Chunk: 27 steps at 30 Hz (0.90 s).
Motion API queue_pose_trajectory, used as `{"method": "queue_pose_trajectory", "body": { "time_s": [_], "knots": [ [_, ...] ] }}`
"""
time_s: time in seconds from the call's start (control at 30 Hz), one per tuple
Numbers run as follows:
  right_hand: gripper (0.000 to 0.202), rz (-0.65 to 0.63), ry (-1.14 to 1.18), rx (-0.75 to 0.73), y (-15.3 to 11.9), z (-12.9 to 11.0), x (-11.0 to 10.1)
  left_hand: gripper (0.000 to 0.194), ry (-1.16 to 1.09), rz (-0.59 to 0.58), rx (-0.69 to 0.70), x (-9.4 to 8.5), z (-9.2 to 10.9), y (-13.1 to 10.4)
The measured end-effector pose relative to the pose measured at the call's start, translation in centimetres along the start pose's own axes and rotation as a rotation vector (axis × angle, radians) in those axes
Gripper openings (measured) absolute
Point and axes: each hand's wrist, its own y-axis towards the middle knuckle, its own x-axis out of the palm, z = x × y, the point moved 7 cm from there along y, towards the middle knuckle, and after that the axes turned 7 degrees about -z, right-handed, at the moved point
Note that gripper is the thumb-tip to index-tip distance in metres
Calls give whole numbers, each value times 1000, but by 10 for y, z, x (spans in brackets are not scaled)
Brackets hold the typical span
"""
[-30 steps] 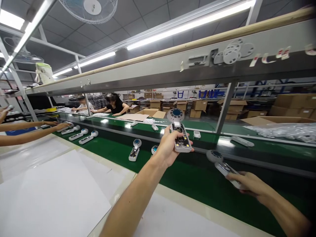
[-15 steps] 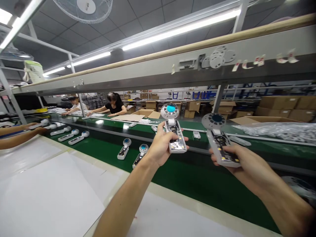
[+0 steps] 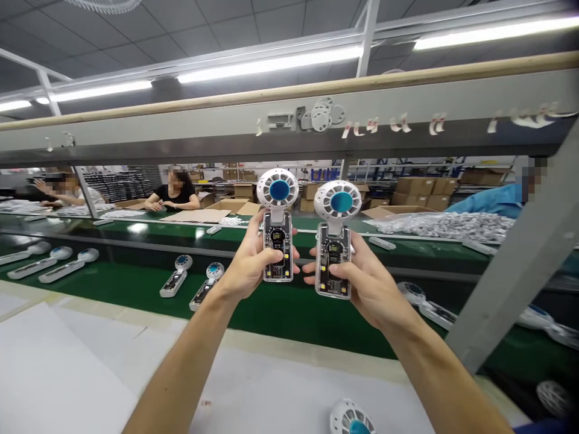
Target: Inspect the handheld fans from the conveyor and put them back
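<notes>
My left hand [image 3: 248,265] is closed around a small handheld fan [image 3: 279,190] with a round white vented head, a blue centre and a clear-fronted body showing a circuit board. Its thumb lies on the front of the body. My right hand [image 3: 368,283] grips a matching handheld fan [image 3: 342,204] the same way, thumb across the board. Both fans are held upright side by side above the green conveyor belt [image 3: 289,319], heads apart. At the bottom edge, the head of another fan [image 3: 351,419] shows on the white work surface [image 3: 280,386].
More fans [image 3: 174,280] lie along the belt to the left, and others [image 3: 436,310] to the right near a slanted metal post [image 3: 515,259]. A shelf beam [image 3: 203,129] crosses overhead. Across the belt are co-workers [image 3: 178,190] and a bag of white parts [image 3: 443,226].
My view has turned to the right. Both fans have come closer together, and the right one now stands more upright with its face toward me. Both hands keep their hold.
</notes>
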Motion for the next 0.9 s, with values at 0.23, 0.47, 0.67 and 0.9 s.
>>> {"method": "queue_pose_trajectory", "body": {
  "time_s": [0.23,0.47,0.67,0.9],
  "knots": [
    [70,10,25,19,-4,-1,-1,81,8,-7,-28,8,-6,-1],
    [79,5,51,-30,-4,-3,-2,76,-17,-16,-36,13,-9,1],
    [74,16,70,-38,-4,-5,-1,75,-34,-32,-32,15,-9,1],
    [81,12,63,4,-7,-11,0,73,-51,-40,-25,13,-9,-1]
  ]
}}
